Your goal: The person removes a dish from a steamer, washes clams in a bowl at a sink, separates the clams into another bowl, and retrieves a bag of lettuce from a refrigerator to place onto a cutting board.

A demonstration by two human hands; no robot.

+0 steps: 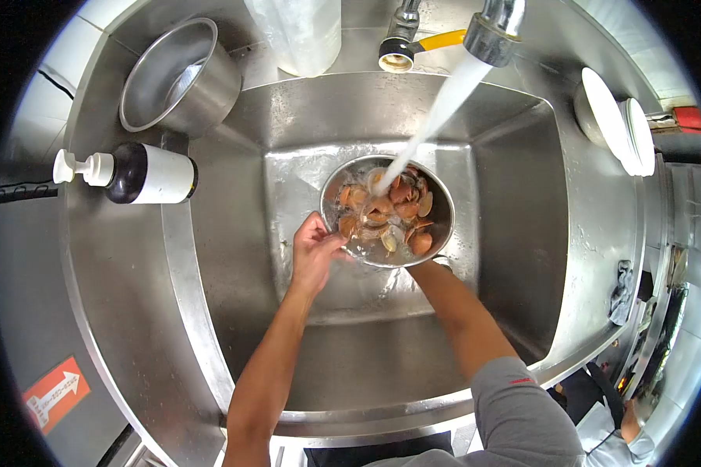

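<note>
A round metal bowl [446,194] is held over the floor of a deep steel sink. Orange-brown shellfish [406,208], which look like clams or scallops, lie in it in splashing water. My left hand [313,247] grips the bowl's left rim, thumb near the shells. From the lower right my right forearm [463,319] reaches under the bowl; the bowl hides that hand and its fingers. A water stream [436,113] pours from the faucet [494,37] into the bowl, landing among the shells.
The steel sink [522,202] surrounds my arms. On its left ledge stand a metal pot [210,93] and a pump bottle [160,173]. A clear plastic container [300,35] and a yellow-handled valve [440,40] are behind. White bowls [611,121] sit right; another person [615,436] is lower right.
</note>
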